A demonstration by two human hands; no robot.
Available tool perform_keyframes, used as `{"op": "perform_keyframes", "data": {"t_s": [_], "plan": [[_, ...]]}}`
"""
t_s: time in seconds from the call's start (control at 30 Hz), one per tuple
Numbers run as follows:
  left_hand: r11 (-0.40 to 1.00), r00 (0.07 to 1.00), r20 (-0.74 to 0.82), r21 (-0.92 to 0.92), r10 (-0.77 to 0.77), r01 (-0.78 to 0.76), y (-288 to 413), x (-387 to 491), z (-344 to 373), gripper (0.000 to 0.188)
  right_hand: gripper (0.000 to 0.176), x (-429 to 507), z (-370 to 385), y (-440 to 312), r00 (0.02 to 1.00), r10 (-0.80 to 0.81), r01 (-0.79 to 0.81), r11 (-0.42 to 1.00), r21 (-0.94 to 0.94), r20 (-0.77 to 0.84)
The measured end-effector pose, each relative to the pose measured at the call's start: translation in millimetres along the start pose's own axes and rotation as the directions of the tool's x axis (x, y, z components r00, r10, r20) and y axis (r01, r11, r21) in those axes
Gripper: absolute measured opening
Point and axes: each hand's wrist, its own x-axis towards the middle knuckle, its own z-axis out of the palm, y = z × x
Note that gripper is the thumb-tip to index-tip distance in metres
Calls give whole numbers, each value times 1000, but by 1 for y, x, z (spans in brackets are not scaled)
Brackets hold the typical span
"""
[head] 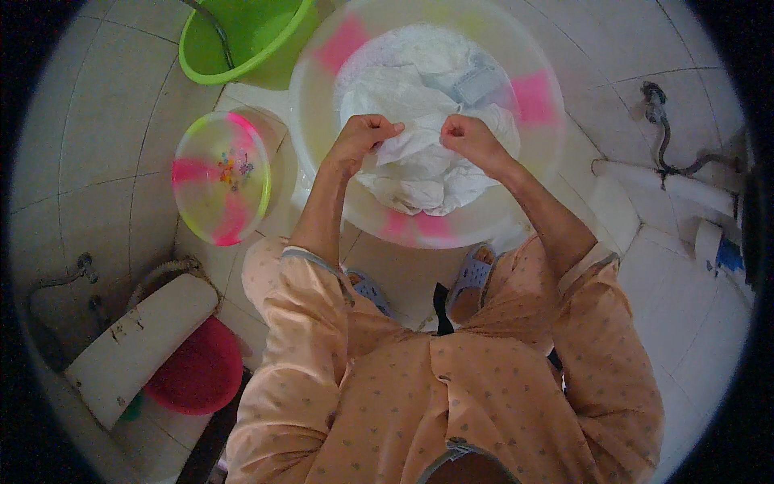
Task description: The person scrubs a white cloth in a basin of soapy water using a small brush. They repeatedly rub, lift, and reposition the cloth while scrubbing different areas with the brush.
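Wet white fabric fills the middle of a large translucent plastic basin with pink patches. Suds lie along the far side of the cloth. My left hand pinches a fold of this cloth between thumb and fingers. A short way to its right, my right hand has its fingers curled closed on another part of the same fabric. Between both hands the cloth is lifted a little and creased. A pale blue piece of fabric lies among the white, beyond my right hand.
A bright green tub with a hose stands back left. Nearer is a smaller patterned basin. A red basin sits partly under a white fixture. Wall pipes are on the right. My sandaled feet are close to the large basin.
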Motion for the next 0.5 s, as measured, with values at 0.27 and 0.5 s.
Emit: {"op": "perform_keyframes", "data": {"t_s": [0.27,0.5], "plan": [[958,969,-1,149,-248,245,7,-8,11,18,10,8,1,8,995,-103,103,995,-9,17],[801,991,75,-596,111,-45,19,-6,10,17,12,10,-7,-6,998,-42,38,997,68,49]]}}
